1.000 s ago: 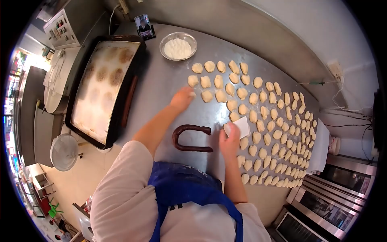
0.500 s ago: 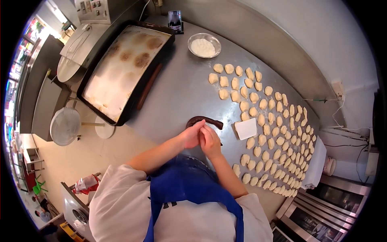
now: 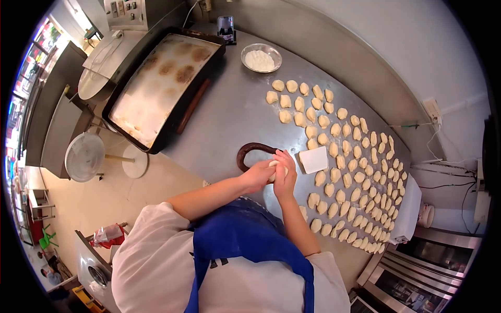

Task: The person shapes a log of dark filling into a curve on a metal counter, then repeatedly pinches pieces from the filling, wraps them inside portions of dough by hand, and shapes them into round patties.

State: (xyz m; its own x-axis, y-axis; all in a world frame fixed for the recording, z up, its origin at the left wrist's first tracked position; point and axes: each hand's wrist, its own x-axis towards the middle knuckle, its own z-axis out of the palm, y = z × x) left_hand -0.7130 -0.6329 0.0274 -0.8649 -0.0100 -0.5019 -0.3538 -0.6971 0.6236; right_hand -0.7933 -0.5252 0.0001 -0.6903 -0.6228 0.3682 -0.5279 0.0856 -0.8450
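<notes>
On the bench, the bend of a curved dark brown roll lies just beyond the left hand, its far end running toward the right fingertips. The left hand closes on a pale, soft-looking dough piece between the palms; its long axis is hidden. The right hand wraps its other side, equally near. Rightward lie a white scraper and rows of plump, floury dough lumps.

blue apron, white scraper, dark brown roll.
</notes>
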